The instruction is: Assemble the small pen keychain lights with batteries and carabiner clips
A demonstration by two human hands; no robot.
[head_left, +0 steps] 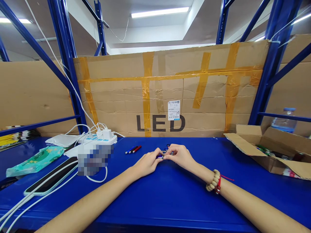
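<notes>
My left hand (147,162) and my right hand (181,156) meet at the middle of the blue table, their fingertips pinched close together. Between them is a small, shiny purple-blue tube-like piece (159,157), mostly covered by the fingers. Its exact kind is too small to make out. Just behind the fingertips lies a cluster of small dark and metallic parts (167,146), partly hidden by my right hand. To the left of my left hand, a few slim pen-like tubes (133,149) in blue, black and red rest side by side.
On the left are a white power strip (110,139) with plugs and cables, a phone (52,178) and a green packet (36,160). An open cardboard box (267,163) with small items stands right. A taped cardboard sheet (116,97) backs the blue table (155,200).
</notes>
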